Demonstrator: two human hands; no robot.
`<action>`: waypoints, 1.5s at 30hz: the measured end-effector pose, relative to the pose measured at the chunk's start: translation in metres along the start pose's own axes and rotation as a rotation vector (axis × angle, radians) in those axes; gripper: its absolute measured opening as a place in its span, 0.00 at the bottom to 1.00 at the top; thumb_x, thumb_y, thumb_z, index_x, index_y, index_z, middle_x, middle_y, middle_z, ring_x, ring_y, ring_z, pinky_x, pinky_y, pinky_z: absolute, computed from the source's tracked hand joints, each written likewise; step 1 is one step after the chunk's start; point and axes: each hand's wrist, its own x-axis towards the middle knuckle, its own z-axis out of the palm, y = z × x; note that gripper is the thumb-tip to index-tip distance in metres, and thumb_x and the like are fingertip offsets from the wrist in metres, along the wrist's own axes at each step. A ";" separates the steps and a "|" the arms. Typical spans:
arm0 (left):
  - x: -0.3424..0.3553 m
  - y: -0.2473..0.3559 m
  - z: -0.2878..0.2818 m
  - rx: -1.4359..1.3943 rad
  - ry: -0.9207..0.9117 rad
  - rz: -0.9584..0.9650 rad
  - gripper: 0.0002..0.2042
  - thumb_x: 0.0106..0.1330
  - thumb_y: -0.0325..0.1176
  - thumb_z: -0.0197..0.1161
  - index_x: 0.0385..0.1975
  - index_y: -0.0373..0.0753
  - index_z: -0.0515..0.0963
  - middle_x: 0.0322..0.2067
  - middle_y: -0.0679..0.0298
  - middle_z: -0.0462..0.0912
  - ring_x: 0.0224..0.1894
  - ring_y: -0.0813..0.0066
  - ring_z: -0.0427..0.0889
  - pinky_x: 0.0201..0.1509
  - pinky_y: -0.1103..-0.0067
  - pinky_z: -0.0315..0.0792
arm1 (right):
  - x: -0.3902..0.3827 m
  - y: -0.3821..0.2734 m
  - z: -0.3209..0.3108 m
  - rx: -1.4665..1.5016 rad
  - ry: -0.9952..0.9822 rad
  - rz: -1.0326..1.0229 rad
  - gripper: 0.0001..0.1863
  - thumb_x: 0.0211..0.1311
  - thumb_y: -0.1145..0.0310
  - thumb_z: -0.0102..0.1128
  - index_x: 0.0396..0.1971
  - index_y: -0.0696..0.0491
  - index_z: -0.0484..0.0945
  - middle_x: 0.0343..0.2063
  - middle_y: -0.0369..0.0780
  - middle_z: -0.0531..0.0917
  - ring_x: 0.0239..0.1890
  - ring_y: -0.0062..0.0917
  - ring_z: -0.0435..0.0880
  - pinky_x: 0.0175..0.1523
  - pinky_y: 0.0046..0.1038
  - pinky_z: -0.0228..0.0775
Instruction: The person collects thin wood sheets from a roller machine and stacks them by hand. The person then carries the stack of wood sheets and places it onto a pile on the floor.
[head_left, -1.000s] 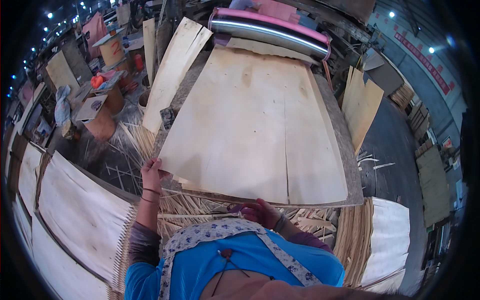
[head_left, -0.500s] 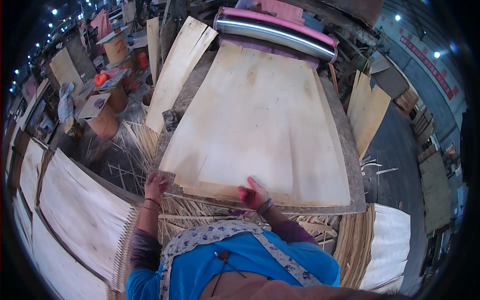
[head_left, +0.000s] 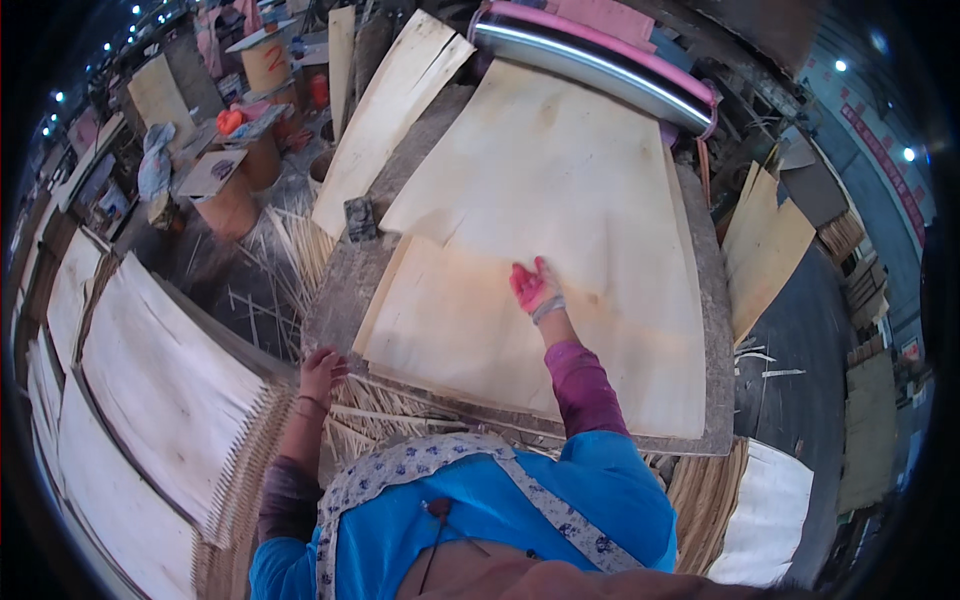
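Note:
Thin pale wood veneer lies on a worn table (head_left: pixel 335 305). An upper veneer sheet (head_left: pixel 540 165) reaches the metal roller (head_left: pixel 590 65) at the far end. Beneath it, more veneer sheets (head_left: pixel 470 330) show nearer to me. My right hand (head_left: pixel 537 288), with reddened fingertips and a greyish band at the wrist, is over the veneer close to the upper sheet's near edge. Its fingers are stretched out and grip nothing. Beside the table's near left corner, my left hand (head_left: pixel 322 375) hangs with loosely bent, parted fingers and nothing visible in them.
Stacked veneer (head_left: pixel 170 350) stands on my left, and another stack (head_left: pixel 765 510) on my right. Wood strips (head_left: pixel 385 415) litter the near table edge. A dark block (head_left: pixel 360 218) rests on the table's left side. Round drums (head_left: pixel 225 200) stand at far left.
The upper veneer sheet has slid away from me toward the roller, baring the sheets below. My right hand has moved forward from the near edge; my left hand stays by the corner.

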 end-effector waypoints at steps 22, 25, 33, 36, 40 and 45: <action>0.083 -0.051 0.045 1.067 0.013 0.379 0.22 0.44 0.41 0.62 0.38 0.37 0.69 0.36 0.54 0.73 0.38 0.58 0.73 0.42 0.71 0.68 | -0.228 0.076 -0.077 -0.085 -0.113 0.310 0.19 0.56 0.55 0.47 0.42 0.52 0.71 0.40 0.39 0.77 0.42 0.28 0.75 0.46 0.32 0.66; 0.094 -0.046 0.043 0.652 0.000 0.410 0.17 0.45 0.33 0.63 0.34 0.37 0.69 0.26 0.59 0.75 0.28 0.64 0.75 0.31 0.76 0.71 | -0.245 0.085 -0.085 -0.020 -0.128 0.371 0.20 0.56 0.54 0.47 0.42 0.52 0.72 0.37 0.40 0.78 0.38 0.29 0.77 0.42 0.31 0.68; 0.018 0.046 0.079 0.083 -0.251 0.296 0.08 0.51 0.26 0.58 0.29 0.43 0.68 0.24 0.68 0.74 0.22 0.79 0.74 0.18 0.84 0.69 | -0.266 0.081 -0.079 -0.101 -0.096 0.498 0.25 0.55 0.49 0.47 0.45 0.52 0.70 0.37 0.40 0.78 0.37 0.29 0.77 0.39 0.30 0.70; 0.012 0.059 0.080 -0.052 -0.239 0.225 0.07 0.52 0.26 0.58 0.28 0.44 0.68 0.23 0.69 0.73 0.21 0.78 0.74 0.18 0.84 0.69 | -0.270 0.077 -0.064 -0.029 -0.120 0.364 0.26 0.54 0.47 0.46 0.43 0.53 0.70 0.36 0.40 0.78 0.39 0.28 0.76 0.41 0.27 0.68; 0.032 0.038 0.055 -0.085 -0.189 0.187 0.07 0.51 0.25 0.57 0.27 0.43 0.69 0.21 0.67 0.74 0.20 0.78 0.74 0.16 0.84 0.69 | -0.243 0.077 -0.080 0.099 -0.118 0.252 0.27 0.54 0.46 0.48 0.42 0.55 0.70 0.34 0.41 0.78 0.35 0.27 0.77 0.38 0.26 0.68; 0.049 0.002 0.042 -0.006 -0.082 0.004 0.07 0.51 0.26 0.56 0.30 0.43 0.69 0.21 0.65 0.75 0.16 0.78 0.73 0.14 0.84 0.65 | -0.203 0.047 -0.082 -0.177 -0.201 0.324 0.23 0.52 0.47 0.51 0.28 0.55 0.74 0.21 0.38 0.76 0.22 0.24 0.72 0.29 0.25 0.64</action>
